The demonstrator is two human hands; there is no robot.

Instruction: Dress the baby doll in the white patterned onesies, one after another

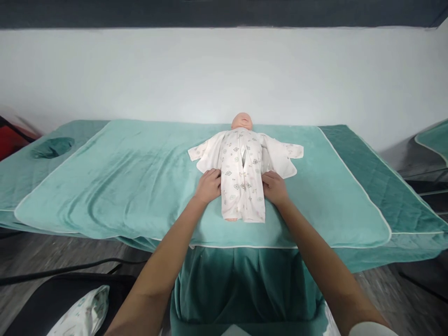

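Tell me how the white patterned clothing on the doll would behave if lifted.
The white patterned clothing would probably hang floppy and feel light, since it looks like thin cloth with sleeves lying flat. The front could gape wider, as a slit shows there. The doll, its head above the neckline, might add weight if lifted too.

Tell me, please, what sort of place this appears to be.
Perhaps a massage or childcare training room: the green bed has a hole near one end, and a doll in a patterned gown lies on it.
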